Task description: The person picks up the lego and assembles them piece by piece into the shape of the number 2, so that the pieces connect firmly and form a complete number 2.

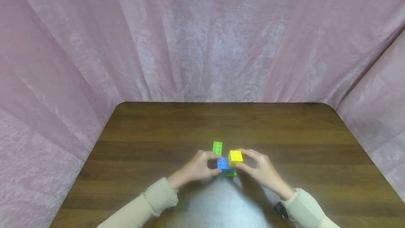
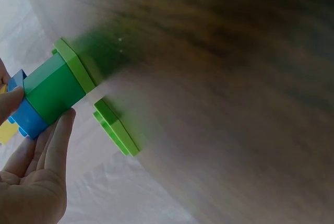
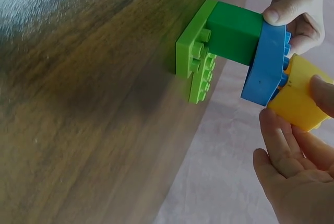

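pink crushed-velvet curtain (image 1: 202, 38) encloses the wood-grain table (image 1: 142, 126) from 9 o'clock through 12 to 3 o'clock. clock positions refer to the head view. on the table, a light green studded plate (image 3: 191, 51) carries a dark green block (image 3: 235, 32); a blue brick (image 1: 222, 163) sits on that block and overhangs it. a second light green plate (image 1: 217, 147) lies on the table near 11 o'clock of the blue brick. left hand (image 1: 200, 166), at 9 o'clock: thumb and fingers part-closed, pinching the blue brick from opposite sides. right hand (image 1: 261, 168), at 3 to 4 o'clock: thumb and fingers part-closed, gripping the yellow brick (image 1: 235, 157). yellow brick position: over the overhanging end of the blue brick, tilted, with blue studs exposed between them.
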`<move>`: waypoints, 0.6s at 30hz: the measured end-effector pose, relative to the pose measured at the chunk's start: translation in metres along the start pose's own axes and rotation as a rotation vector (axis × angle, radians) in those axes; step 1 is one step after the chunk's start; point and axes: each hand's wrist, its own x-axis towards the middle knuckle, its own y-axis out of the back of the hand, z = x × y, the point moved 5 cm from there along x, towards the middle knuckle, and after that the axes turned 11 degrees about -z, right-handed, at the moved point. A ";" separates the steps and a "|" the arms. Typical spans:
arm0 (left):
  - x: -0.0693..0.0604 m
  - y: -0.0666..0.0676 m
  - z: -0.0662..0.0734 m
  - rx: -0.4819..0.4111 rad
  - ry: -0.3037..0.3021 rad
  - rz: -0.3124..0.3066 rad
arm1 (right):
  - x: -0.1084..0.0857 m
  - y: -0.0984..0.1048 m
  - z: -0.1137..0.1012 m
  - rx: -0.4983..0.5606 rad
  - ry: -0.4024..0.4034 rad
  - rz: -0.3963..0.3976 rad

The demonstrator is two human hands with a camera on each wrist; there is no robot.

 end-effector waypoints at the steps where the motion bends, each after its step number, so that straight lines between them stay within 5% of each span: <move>1: 0.000 0.000 0.000 0.000 0.001 0.000 | 0.000 0.000 0.000 0.007 -0.001 -0.008; 18: 0.002 0.000 0.001 -0.028 0.021 -0.008 | 0.002 0.005 -0.004 -0.031 0.046 -0.076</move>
